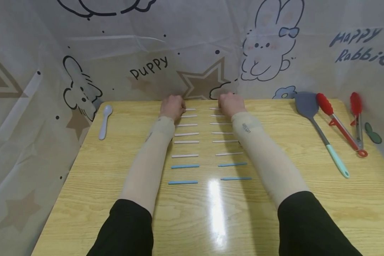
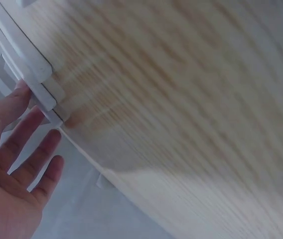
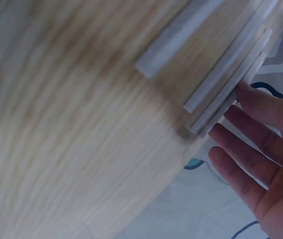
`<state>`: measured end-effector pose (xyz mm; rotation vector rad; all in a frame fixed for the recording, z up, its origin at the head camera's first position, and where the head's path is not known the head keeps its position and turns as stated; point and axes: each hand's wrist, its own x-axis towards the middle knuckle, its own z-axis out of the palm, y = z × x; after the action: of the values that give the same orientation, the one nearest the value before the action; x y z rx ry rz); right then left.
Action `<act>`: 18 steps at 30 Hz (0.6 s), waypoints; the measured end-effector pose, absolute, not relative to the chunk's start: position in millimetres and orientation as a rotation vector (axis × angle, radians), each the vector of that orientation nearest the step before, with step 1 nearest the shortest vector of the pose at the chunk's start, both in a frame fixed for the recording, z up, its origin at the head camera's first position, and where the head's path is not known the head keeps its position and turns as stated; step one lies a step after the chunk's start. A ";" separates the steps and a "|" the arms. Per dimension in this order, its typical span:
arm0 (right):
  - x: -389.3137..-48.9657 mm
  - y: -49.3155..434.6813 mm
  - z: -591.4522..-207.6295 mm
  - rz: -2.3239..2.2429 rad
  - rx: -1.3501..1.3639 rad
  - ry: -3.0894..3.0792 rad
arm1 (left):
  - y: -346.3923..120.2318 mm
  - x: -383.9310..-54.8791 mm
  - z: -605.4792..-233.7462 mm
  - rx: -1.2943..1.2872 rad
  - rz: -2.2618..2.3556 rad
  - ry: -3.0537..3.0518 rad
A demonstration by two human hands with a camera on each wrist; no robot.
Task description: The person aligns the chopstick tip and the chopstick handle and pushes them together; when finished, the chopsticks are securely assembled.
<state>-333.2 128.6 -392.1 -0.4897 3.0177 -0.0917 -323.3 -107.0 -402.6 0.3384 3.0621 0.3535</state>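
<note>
Slim sticks lie crosswise in two columns on the wooden table, several white and two light blue in each. At the far edge, my left hand point(image 1: 172, 106) pinches the outer end of the farthest white stick point(image 1: 190, 109) of the left column between thumb and index finger. The other fingers point(image 2: 38, 158) spread loosely past the table edge in the left wrist view. My right hand point(image 1: 232, 104) mirrors it, thumb and index finger pinching the farthest white stick point(image 1: 213, 108) of the right column. Nearest me are the blue sticks point(image 1: 183, 182).
A pale spoon point(image 1: 105, 121) lies at the far left of the table point(image 1: 83, 199). To the right are a grey spatula point(image 1: 308, 106) with a mint handle and red-tipped tongs point(image 1: 345, 131). A printed cloth point(image 1: 204, 42) rises behind the far edge and along the sides.
</note>
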 end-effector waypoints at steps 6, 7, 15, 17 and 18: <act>-331.4 126.0 -393.5 -0.017 -0.497 3.063 | -105.9 -323.6 -398.4 0.346 0.318 3.060; -330.5 126.0 -393.5 0.001 -0.500 3.064 | -105.6 -323.5 -398.0 0.343 0.321 3.058; -328.0 131.3 -386.3 0.065 -0.547 2.991 | -111.4 -322.9 -392.5 0.383 0.351 3.097; -326.9 135.0 -382.7 0.032 -0.559 2.980 | -112.0 -320.2 -388.5 0.407 0.354 3.097; -325.3 136.9 -380.9 0.008 -0.569 2.977 | -111.7 -318.6 -387.1 0.423 0.338 3.102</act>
<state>-325.3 136.9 -380.9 -0.5690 2.9771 0.0079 -318.6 -111.7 -387.1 0.4232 3.1020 0.3384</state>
